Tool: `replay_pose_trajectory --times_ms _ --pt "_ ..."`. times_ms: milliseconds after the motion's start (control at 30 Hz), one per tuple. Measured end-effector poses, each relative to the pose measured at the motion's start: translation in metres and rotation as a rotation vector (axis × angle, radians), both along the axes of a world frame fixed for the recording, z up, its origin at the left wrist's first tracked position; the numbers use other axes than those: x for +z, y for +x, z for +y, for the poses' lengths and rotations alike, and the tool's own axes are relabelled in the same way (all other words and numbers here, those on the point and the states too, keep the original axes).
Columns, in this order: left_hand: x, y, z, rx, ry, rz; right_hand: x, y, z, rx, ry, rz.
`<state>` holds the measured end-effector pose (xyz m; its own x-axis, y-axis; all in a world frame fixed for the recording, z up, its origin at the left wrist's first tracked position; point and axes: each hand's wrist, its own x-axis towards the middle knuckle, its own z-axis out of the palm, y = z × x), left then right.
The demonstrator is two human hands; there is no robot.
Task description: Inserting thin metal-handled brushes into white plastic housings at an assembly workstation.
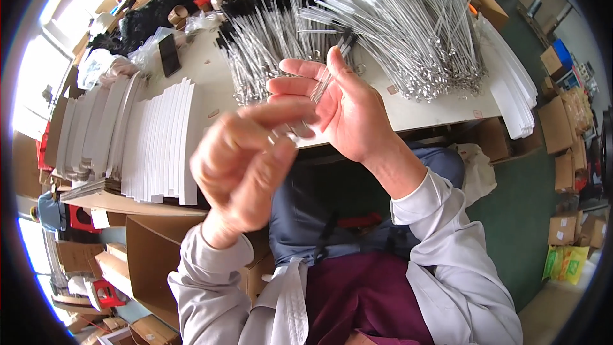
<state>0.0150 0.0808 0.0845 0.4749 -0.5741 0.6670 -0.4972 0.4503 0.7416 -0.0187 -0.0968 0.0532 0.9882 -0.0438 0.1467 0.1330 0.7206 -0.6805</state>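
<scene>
A few thin wire straw brushes [324, 84] with black bristle tips lie slanting across the palm of my right hand [357, 115]. Its thumb is raised beside the wires and its fingers are loosely curled. My left hand [236, 160], partly blurred, pinches at the shiny looped lower ends [290, 131] of these brushes. Beyond my hands, on the table, lies a pile of black-bristled straw brushes [262, 48]. To its right is a larger heap of white-bristled straw brushes [415, 32], loops toward me.
White folded card strips [159, 144] stand in rows at the table's left, with more white strips [511, 83] at the right edge. A dark phone [169, 55] lies at the back left of the table [434, 114]. An open cardboard box [156, 262] sits below left.
</scene>
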Motion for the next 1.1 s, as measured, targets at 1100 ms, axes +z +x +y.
replay_pose_trajectory --times_ms 1100 --pt "-0.168 -0.083 -0.060 -0.220 0.613 0.863 -0.087 -0.066 -0.053 -0.483 -0.033 0.348"
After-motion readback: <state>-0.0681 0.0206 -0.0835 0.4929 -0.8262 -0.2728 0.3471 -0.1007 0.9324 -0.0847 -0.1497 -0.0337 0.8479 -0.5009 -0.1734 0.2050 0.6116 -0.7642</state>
